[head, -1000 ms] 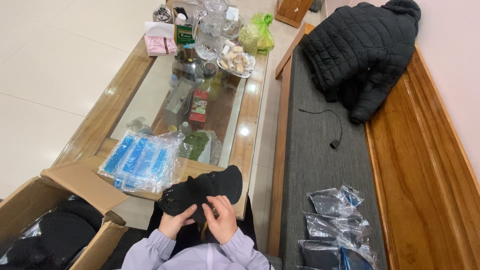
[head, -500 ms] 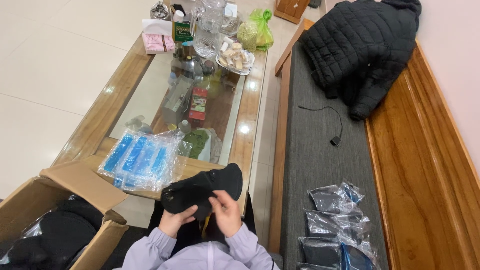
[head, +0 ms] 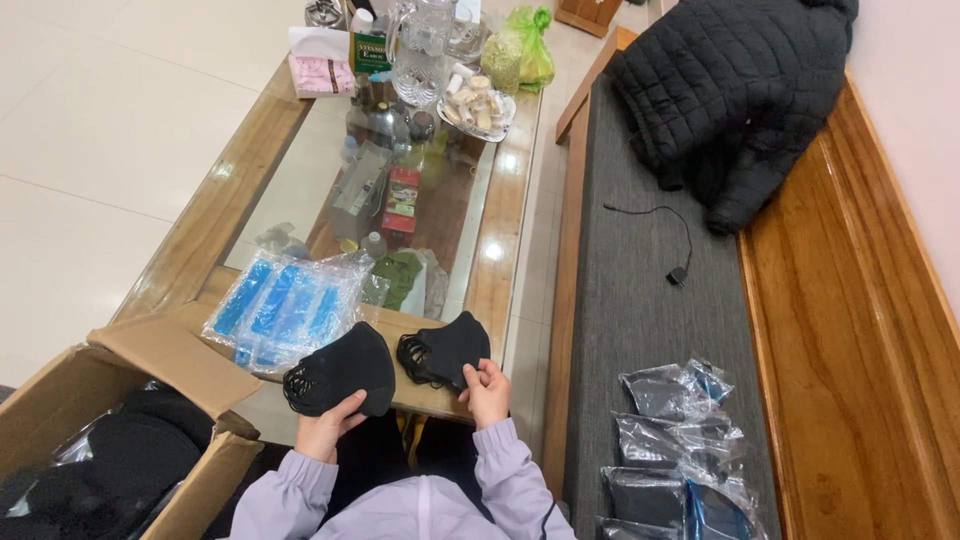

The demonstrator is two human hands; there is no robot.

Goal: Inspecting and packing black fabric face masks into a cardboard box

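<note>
Two stacks of black face masks sit at the near edge of the glass-topped worktop (head: pixel 500 250), just apart from each other. The larger stack (head: pixel 340 372) is grasped from below by the left hand (head: pixel 328 428), thumb over its lower edge, and it hangs partly past the worktop's wooden rim. The smaller stack (head: pixel 448 350) rests on the rim, with the right hand (head: pixel 487 385) pinching its lower right corner between thumb and fingertips. Both arms wear pale lilac sleeves (head: pixel 500 480). Just beyond the larger stack lies a clear plastic packet of blue items (head: pixel 285 310). To the left, beside the knee, an open cardboard box (head: pixel 120 400) holds more black masks. Farther up the worktop stand a red carton (head: pixel 402 192), a glass jug (head: pixel 425 45), a dish of small wrapped pieces (head: pixel 478 108), a pink tissue box (head: pixel 320 72) and a green plastic bag (head: pixel 520 55). To the right runs a grey cushioned bench (head: pixel 630 330) with a wooden back; on it lie clear bags of dark masks (head: pixel 675 440) near the person, a black cable (head: pixel 670 240) midway, and a black quilted jacket (head: pixel 735 95) at the far end.
</note>
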